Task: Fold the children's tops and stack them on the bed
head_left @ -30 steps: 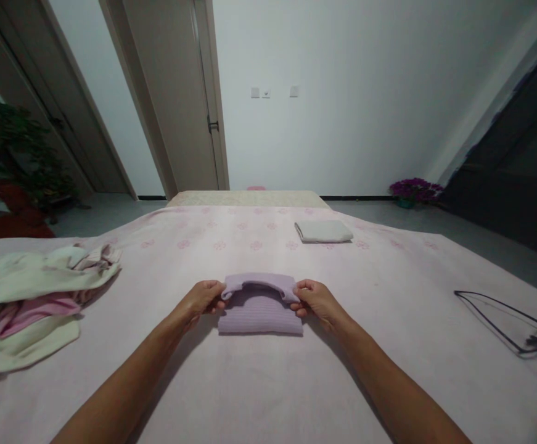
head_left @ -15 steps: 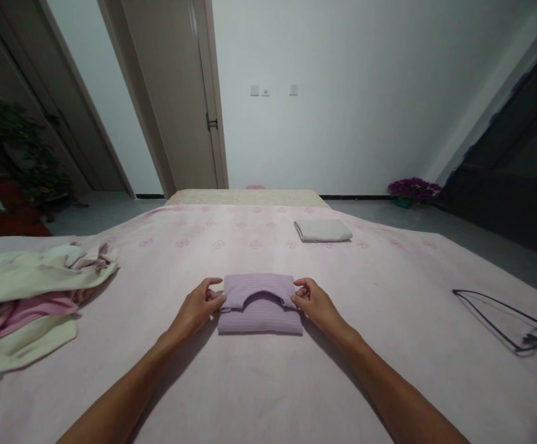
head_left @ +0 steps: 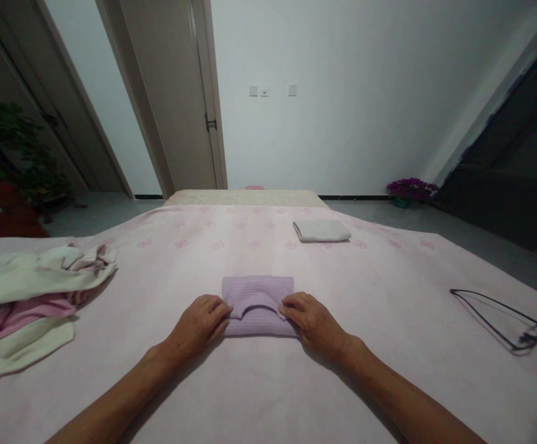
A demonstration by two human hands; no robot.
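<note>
A small folded lilac ribbed garment [head_left: 258, 290] lies on the pale pink flowered bedspread [head_left: 268, 382] in front of me. My left hand [head_left: 200, 323] rests knuckles up on its near left corner, fingers curled onto the cloth. My right hand [head_left: 311, 318] covers the near right corner in the same way, fingers bent over the edge. Both hands grip the garment's near side. Its far half lies flat and uncovered.
A heap of white and pink clothes [head_left: 28, 296] lies at the left of the bed. A folded white cloth [head_left: 322, 230] sits further back. A black wire hanger [head_left: 499, 311] lies at the right. Doors, a plant and purple flowers stand beyond.
The raised collar fold has been laid down flat on the garment. Both hands slid from the garment's upper sides down to its near corners.
</note>
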